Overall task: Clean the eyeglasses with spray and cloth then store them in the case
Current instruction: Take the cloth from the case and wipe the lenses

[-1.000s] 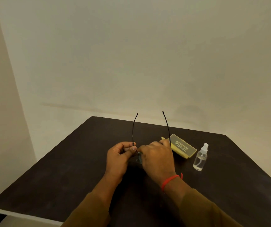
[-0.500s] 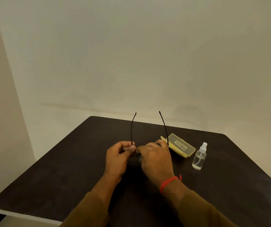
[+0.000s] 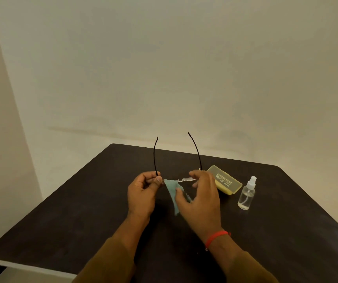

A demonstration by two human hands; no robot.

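- Eyeglasses (image 3: 186,178): held above the dark table (image 3: 62,217) between both hands, front running left–right, both temple arms pointing up and away.
- Left hand (image 3: 142,193): pinching the frame's left corner.
- Right hand (image 3: 201,197): fingers loosely spread, thumb on the teal cloth (image 3: 172,190).
- Lenses: largely hidden, hard to make out.
- Case (image 3: 224,181) and spray bottle (image 3: 246,194): on the table, right.

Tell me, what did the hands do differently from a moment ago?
The right hand opened and drew back from the eyeglasses, uncovering the blue cloth, which now hangs under its thumb. The left hand kept its grip on the frame corner. The case and spray bottle stayed put.
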